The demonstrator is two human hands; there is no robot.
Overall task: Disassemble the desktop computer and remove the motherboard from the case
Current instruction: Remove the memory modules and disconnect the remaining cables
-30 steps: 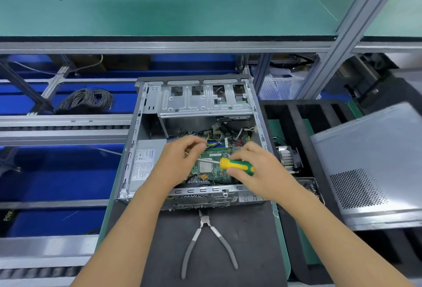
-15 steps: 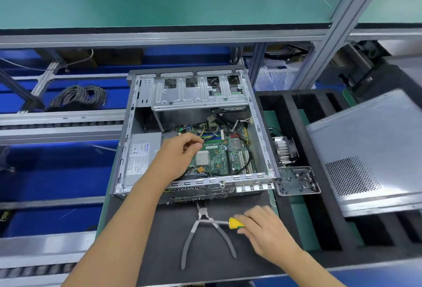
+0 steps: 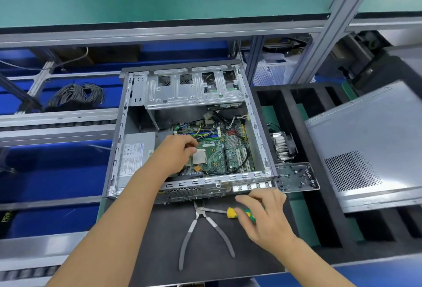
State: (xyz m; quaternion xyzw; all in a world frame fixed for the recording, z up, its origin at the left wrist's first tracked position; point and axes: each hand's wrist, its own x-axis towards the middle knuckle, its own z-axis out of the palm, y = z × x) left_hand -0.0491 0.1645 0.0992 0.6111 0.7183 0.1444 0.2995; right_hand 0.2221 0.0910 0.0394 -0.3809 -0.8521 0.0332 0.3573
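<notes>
Left hand [image 3: 175,152] curls over the motherboard [image 3: 219,152]; right hand [image 3: 266,216] touches the screwdriver [image 3: 237,213].

A dark surface [image 3: 146,252] is holding the case [image 3: 127,126], pliers [image 3: 205,236] and a screwdriver [image 3: 230,212].

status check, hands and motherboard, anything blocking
Left hand inside case, fingers curled over motherboard. Right hand open above screwdriver. Cables cross the board.

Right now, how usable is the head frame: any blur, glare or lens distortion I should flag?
Head view: wide-angle bending curves the shelf edge and frame post; the right hand is slightly motion-smeared over the screwdriver; bright sheen on the side panel; the motherboard and pliers read clearly under even lighting.
</notes>
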